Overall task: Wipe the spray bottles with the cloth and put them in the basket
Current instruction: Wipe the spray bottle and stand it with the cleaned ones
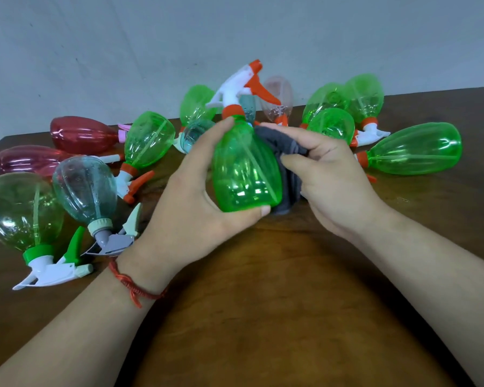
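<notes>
Curling the fingers (221,127) of our left hand (190,196) round the green bottle (242,169), we hold it nearly upright over the table (263,289). Our right hand (330,174) pinches the grey cloth (277,143) against the bottle's right side. More bottles (148,141) lie scattered behind.

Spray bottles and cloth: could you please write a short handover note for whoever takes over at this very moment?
Left hand: grips the green spray bottle upright above the table, orange and white trigger head on top.
Right hand: holds the grey cloth bunched against the bottle's right side.
Other bottles: green, red and clear ones lie on their sides across the far and left parts of the table.
Done: wiping of this bottle is under way; no basket is in view, so a count of finished bottles cannot be given.
Left: finish this wipe, basket the bottle, then take the others.
</notes>
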Demonstrator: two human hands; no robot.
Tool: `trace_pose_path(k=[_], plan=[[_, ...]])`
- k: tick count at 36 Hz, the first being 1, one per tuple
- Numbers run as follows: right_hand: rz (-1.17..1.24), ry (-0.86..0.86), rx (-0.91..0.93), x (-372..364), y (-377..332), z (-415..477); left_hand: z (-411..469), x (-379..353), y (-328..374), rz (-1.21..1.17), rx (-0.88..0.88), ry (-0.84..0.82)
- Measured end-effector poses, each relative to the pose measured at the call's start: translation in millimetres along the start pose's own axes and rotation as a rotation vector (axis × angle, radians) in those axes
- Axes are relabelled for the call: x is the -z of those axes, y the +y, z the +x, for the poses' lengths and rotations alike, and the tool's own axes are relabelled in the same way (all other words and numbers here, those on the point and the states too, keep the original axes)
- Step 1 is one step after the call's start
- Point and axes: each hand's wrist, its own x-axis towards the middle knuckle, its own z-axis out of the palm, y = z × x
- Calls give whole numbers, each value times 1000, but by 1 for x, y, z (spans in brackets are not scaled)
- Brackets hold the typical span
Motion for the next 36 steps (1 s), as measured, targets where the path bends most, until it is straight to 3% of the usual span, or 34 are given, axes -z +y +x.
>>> trace_pose_path(k=[7,13,18,28,36], plan=[[225,-36,-97,1,-4,1,-4,0,13,-105,-35,-95],[112,21,-75,5,-2,2,-2,3,2,158,-58,-138],[12,25,-24,5,1,2,0,1,-2,136,-97,-143],[-242,-19,120,-2,1,-5,3,-3,-19,-12,27,124],[-364,-79,136,-3,5,-10,9,7,-31,70,99,275]])
